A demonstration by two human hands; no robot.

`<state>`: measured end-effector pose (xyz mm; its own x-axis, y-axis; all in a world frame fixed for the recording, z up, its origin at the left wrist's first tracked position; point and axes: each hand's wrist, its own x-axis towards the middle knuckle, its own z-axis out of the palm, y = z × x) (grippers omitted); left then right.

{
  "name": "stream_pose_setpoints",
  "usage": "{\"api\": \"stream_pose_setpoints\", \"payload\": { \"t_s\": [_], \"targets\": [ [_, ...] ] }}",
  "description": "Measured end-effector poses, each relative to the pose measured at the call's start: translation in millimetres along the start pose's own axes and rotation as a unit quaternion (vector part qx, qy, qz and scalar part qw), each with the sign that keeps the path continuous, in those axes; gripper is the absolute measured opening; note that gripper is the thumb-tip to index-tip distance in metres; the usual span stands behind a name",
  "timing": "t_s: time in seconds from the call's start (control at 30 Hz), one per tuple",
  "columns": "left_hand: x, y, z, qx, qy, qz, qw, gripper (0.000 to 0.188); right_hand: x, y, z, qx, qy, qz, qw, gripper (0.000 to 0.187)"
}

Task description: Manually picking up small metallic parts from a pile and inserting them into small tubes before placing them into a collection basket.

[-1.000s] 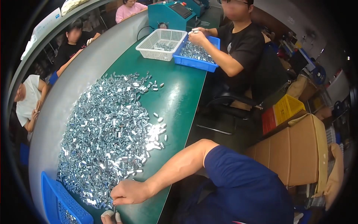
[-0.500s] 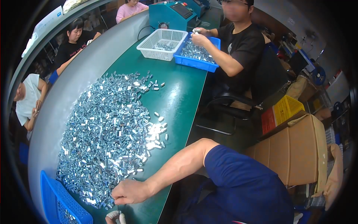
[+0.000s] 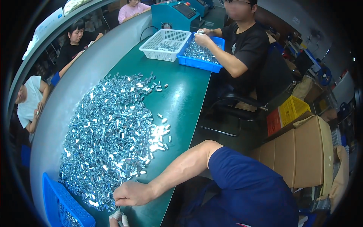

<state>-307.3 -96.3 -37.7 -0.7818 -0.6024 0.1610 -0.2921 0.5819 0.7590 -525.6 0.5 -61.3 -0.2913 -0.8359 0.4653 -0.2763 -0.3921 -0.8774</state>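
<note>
Hands beside heaped metal pieces

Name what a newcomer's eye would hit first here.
A glittering heap of small metal pieces spreads across the green table, left of centre. By its near edge, the right hand and left hand sit close together. Farther back, a white basket stands beside a blue tray.

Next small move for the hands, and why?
I'd probably steady the left hand: a thin item shows between it and the right hand, and loose metal pieces lie close by, so a slip could lose it among them.
</note>
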Motion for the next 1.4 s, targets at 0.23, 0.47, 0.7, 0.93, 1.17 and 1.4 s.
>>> {"api": "stream_pose_setpoints", "payload": {
  "t_s": [0.23,0.47,0.7,0.93,1.17,1.4],
  "targets": [
    [-15.5,-2.5,-2.1,-0.022,0.016,-0.015,1.000,0.018,-6.5,-0.1,19.9,-0.003,-0.043,0.008,0.999,0.026],
    [10.8,-19.9,6.2,0.019,0.033,0.060,0.997,0.020,-0.9,3.8,-0.8,-0.106,-0.016,-0.011,0.994,0.014],
    [-0.7,-21.4,-6.0,-0.015,0.034,0.010,0.999,0.024,4.8,6.0,12.3,-0.009,-0.061,0.017,0.998,0.013],
    [-2.5,-23.3,-4.7,-0.032,0.024,0.007,0.999,0.024,0.3,9.6,12.9,-0.051,-0.083,0.007,0.995,0.012],
    [-2.1,-26.4,-3.0,-0.030,0.025,0.025,0.999,0.023,-0.8,2.9,9.3,-0.135,-0.134,0.005,0.982,0.013],
    [-1.4,-22.1,-1.3,-0.004,0.018,0.058,0.998,0.023,-3.6,5.5,15.8,-0.128,-0.175,0.012,0.976,0.021]
  ]
}}
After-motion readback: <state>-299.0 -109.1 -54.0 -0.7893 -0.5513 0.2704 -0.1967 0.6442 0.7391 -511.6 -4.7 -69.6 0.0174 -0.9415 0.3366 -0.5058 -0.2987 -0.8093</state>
